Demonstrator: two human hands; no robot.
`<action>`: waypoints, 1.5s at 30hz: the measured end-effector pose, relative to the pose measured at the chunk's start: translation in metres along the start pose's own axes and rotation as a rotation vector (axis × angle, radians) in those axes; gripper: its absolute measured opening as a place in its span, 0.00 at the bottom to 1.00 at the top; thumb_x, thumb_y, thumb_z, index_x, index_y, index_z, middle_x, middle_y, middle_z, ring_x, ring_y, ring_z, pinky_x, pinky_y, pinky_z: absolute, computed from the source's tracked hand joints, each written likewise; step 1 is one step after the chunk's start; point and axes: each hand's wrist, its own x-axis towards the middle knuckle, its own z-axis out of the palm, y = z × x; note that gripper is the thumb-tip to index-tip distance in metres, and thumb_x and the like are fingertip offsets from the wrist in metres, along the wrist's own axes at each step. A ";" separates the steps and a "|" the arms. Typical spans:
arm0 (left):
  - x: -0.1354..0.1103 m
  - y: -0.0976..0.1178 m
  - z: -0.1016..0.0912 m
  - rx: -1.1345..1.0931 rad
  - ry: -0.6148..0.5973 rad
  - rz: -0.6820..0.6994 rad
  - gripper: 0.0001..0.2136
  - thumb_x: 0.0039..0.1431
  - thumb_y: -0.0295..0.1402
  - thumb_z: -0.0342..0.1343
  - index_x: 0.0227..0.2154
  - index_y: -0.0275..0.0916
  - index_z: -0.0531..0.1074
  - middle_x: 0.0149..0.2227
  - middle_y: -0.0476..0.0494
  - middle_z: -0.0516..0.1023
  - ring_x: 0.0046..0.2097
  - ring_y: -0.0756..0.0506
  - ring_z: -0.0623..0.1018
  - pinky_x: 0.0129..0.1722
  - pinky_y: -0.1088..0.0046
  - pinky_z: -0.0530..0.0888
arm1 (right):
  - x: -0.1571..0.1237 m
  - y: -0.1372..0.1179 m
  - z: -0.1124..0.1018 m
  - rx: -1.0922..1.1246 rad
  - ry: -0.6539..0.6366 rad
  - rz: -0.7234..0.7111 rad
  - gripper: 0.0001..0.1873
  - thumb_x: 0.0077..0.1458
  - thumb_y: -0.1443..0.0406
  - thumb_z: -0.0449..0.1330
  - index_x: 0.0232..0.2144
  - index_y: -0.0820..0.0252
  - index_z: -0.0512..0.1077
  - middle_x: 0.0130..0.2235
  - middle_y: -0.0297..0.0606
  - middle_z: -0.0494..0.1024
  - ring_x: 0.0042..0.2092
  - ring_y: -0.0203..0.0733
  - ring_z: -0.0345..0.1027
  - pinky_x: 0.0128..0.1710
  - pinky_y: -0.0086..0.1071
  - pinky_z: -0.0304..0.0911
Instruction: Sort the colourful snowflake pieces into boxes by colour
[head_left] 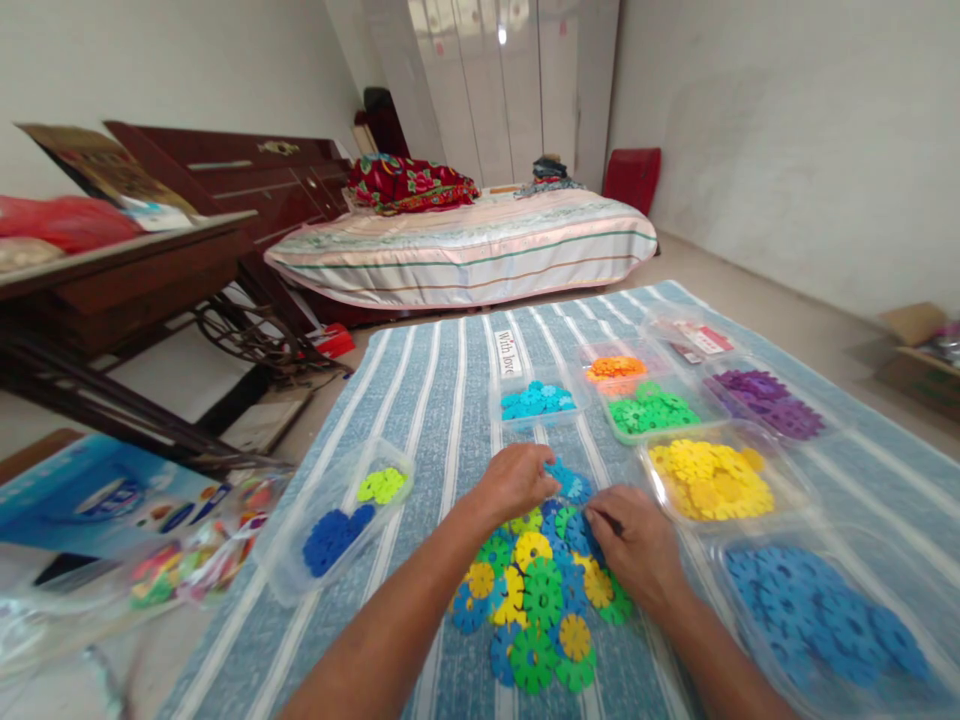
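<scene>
L hand: fingertips (551, 462) pinched together on a lt-blue disc (571, 486) at far end of the cluster; hand (520, 480) comes in over its L side.
R hand: fingers curled in at cluster's R edge, by a dk-blue disc (595, 537); hand (637, 545) partly hides it, can't tell if gripped.
Disc cluster: notched plastic discs (541, 592), grn/yel/blue mix, overlapping, on cloth betw. & below both hands, near edge of view; can't tell which are joined.
Cloth: blue w/ white stripes (427, 400), under everything; "With love" print (508, 354) twd far side.
L tray: clear, long (286, 570); navy discs (336, 540) near end, lime discs (382, 486) far end.
Beyond hands: cyan discs (537, 400) in clear tray; R of it, orange discs (616, 370) behind green discs (652, 410).
R side: yel discs (711, 482), purple discs (769, 402) behind, mid-blue discs (821, 615) nearest, all in clear trays.
Room: bed (465, 258) w/ red floral bundle (412, 185); wardrobe (480, 90) at back; dk-wood table (142, 275) far L.
</scene>
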 end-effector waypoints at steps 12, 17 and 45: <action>0.015 -0.002 0.012 -0.092 0.012 -0.016 0.06 0.43 0.32 0.58 0.27 0.39 0.74 0.25 0.50 0.74 0.30 0.49 0.72 0.28 0.78 0.64 | 0.000 -0.002 -0.001 0.013 0.021 0.017 0.10 0.53 0.66 0.52 0.25 0.56 0.72 0.29 0.34 0.74 0.34 0.39 0.64 0.35 0.32 0.58; 0.011 -0.007 0.007 -0.172 0.047 -0.025 0.03 0.45 0.31 0.55 0.21 0.37 0.72 0.20 0.52 0.71 0.27 0.50 0.71 0.26 0.78 0.63 | 0.000 -0.004 -0.002 0.020 0.005 0.028 0.10 0.53 0.67 0.52 0.25 0.55 0.72 0.29 0.34 0.74 0.34 0.39 0.64 0.36 0.32 0.58; 0.017 0.014 0.016 -0.061 -0.020 -0.066 0.09 0.40 0.33 0.62 0.27 0.39 0.73 0.26 0.50 0.75 0.31 0.48 0.73 0.30 0.76 0.66 | 0.000 -0.004 -0.001 0.040 0.013 0.050 0.08 0.53 0.67 0.53 0.26 0.56 0.72 0.31 0.34 0.74 0.36 0.40 0.64 0.37 0.32 0.56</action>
